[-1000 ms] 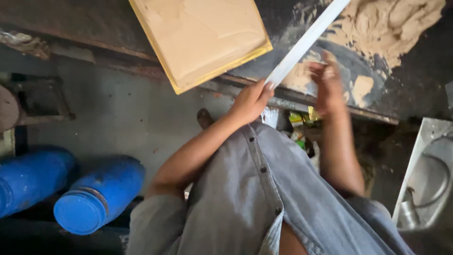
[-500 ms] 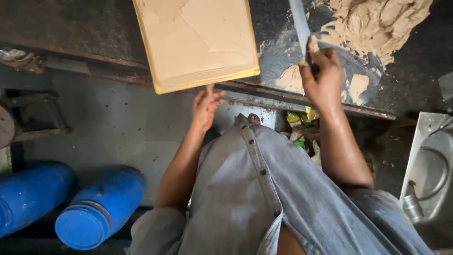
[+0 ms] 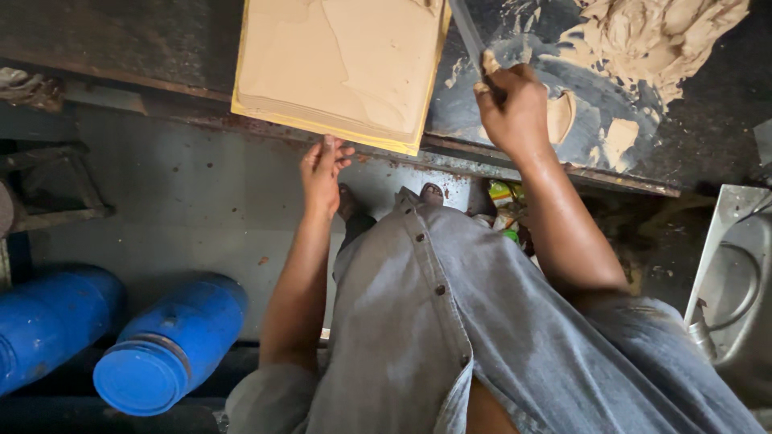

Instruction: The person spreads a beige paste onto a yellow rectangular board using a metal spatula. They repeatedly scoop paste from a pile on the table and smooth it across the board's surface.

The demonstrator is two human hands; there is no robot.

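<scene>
Beside tray point(image 3: 342, 68), straightedge point(image 3: 469, 32) now upright

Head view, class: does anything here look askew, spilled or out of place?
Yes. The yellow-edged board coated in clay sits skewed, its near corner jutting past the bench edge above the left hand. Clay smears and scraps lie scattered on the dark benchtop beside the right hand, below the clay heap.

Left hand point(image 3: 323, 167) raised on a near-straight forearm, fingers loosely together, tips pointing up. Right hand point(image 3: 515, 108) reaching further forward, fist closed, knuckles up, wrist slightly bent. Both forearms bare, elbows tucked close to torso.
</scene>
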